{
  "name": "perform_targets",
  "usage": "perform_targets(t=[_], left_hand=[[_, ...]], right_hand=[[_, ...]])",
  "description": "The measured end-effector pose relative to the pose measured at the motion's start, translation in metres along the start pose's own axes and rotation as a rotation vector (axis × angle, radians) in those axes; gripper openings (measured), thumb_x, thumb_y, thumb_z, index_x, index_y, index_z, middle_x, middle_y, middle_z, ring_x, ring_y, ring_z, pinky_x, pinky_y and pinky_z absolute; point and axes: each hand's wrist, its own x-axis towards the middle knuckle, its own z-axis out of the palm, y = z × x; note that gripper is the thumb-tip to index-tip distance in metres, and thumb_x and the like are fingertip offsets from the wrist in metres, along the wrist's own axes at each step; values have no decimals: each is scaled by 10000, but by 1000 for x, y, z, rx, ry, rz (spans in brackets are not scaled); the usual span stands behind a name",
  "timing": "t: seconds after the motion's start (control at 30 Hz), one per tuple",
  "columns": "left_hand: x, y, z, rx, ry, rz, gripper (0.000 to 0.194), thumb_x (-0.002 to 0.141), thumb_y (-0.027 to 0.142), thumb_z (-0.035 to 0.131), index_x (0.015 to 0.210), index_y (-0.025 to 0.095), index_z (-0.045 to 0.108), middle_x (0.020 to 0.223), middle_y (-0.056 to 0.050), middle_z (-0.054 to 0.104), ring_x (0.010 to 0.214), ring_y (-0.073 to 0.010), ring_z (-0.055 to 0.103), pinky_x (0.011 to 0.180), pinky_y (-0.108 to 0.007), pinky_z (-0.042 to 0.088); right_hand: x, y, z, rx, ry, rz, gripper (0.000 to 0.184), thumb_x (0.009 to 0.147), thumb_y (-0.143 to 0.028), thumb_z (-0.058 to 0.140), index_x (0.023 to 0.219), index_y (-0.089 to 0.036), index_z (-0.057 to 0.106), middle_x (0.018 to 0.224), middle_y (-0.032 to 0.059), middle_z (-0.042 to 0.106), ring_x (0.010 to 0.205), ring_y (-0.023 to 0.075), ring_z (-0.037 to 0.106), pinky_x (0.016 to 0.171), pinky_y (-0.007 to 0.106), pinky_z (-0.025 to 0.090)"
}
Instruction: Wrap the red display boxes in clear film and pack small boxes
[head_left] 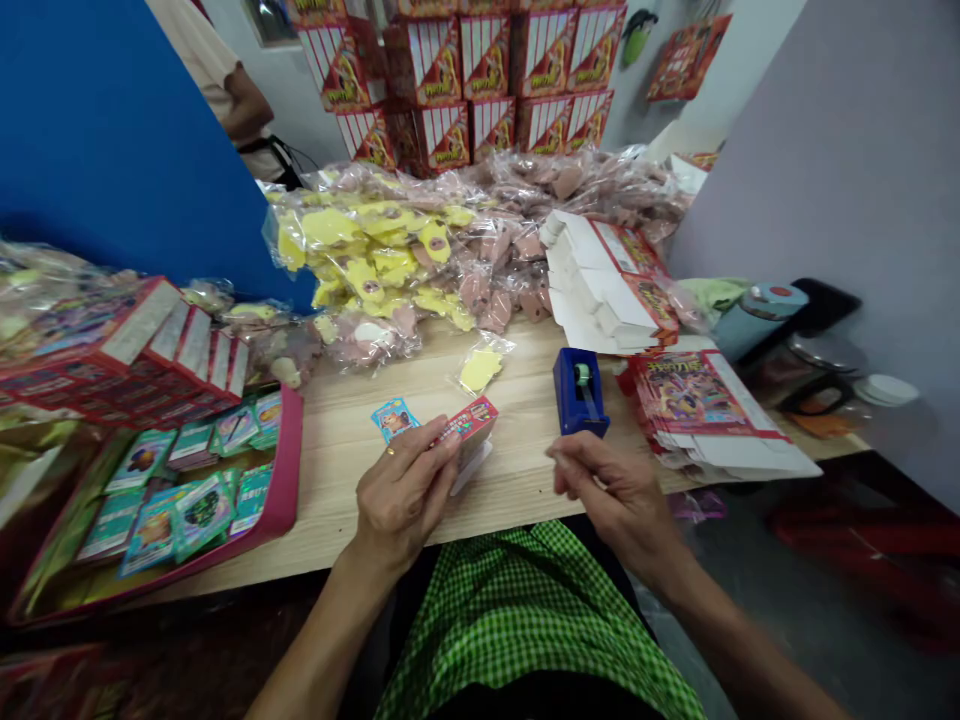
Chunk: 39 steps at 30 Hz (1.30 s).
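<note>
Over the wooden tabletop, left hand curled around a small red printed carton, a blue-faced card just beside it; right hand pinching a thin pale strip, too small to tell, near a blue tape dispenser; pink tray of cards off to the left

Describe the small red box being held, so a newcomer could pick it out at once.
At the near edge of the light wooden table, find the left hand. It grips a small red printed box, the only box held up off the table.
</note>
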Motion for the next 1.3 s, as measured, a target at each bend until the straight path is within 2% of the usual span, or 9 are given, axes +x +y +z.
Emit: perform_targets(t=[0.1, 0.23, 0.37, 0.5, 0.83, 0.97, 1.07, 1.2, 1.3], left_hand=[[0, 1, 1, 10, 9, 4, 239, 897, 26, 679, 1108, 138, 677, 1135, -160, 765, 1026, -207, 761, 917, -303, 623], [-2, 4, 4, -15, 61, -50, 258, 888, 39, 699, 1110, 152, 634, 1101, -130, 778, 1011, -190, 763, 885, -270, 623], [-4, 4, 7, -7, 107, -80, 337, 896, 69, 703, 1199, 145, 575, 1085, -122, 773, 991, -184, 759, 877, -266, 622], [-2, -1, 5, -61, -15, -55, 298, 920, 60, 659, 1196, 169, 636, 1137, -123, 733, 1014, -190, 735, 903, -306, 613], [36, -6, -8, -335, -236, -446, 84, 907, 252, 703, 891, 181, 661, 800, -5, 700, 694, -137, 656, 640, -248, 516], [41, -5, -7, -273, -271, -437, 66, 929, 253, 636, 894, 200, 650, 779, 13, 692, 627, -122, 619, 597, -236, 483], [27, -10, -14, -174, -126, -497, 88, 928, 274, 614, 935, 202, 662, 852, -10, 702, 717, -140, 653, 673, -250, 520], [-24, -22, -35, -163, 93, -932, 258, 890, 448, 653, 942, 198, 617, 790, -9, 688, 656, -152, 658, 621, -255, 539], [-65, -29, -48, -24, 37, -1167, 384, 841, 575, 635, 914, 203, 576, 780, -42, 677, 669, -216, 681, 592, -318, 555]], right_hand=[[17, -19, 24, 302, -180, 29, 290, 961, -293, 541, 1160, -171, 714, 653, -22, 614, 553, 121, 531, 539, 251, 422], [37, -28, 51, 517, -324, 132, 793, 900, -306, 578, 1616, -101, 305, 608, -51, 625, 509, 123, 524, 531, 253, 447], [46, -29, 67, 525, -309, 207, 887, 855, -358, 596, 1605, -19, 267, 590, -39, 639, 478, 132, 545, 515, 267, 472], [47, -26, 73, 547, -278, 248, 910, 838, -348, 599, 1602, -19, 230, 583, -50, 634, 474, 144, 569, 491, 267, 488], [40, -20, 86, 604, -165, 220, 965, 838, -277, 577, 1627, -83, 57, 598, -92, 593, 540, 154, 594, 567, 285, 530], [39, -13, 89, 600, -191, 243, 999, 828, -281, 560, 1617, -76, -17, 596, -104, 579, 539, 169, 615, 571, 282, 532], [45, -2, 81, 300, -272, 265, 828, 867, -178, 458, 1599, -79, 84, 677, -55, 645, 572, 174, 643, 605, 288, 543], [69, 11, 68, -497, -288, 157, 540, 918, -48, 398, 1454, -100, 437, 1025, 103, 710, 960, 217, 679, 906, 348, 528], [93, 19, 75, -676, -310, 139, 488, 920, -88, 527, 1408, -96, 527, 1367, 225, 562, 1303, 349, 509, 1069, 474, 430]])
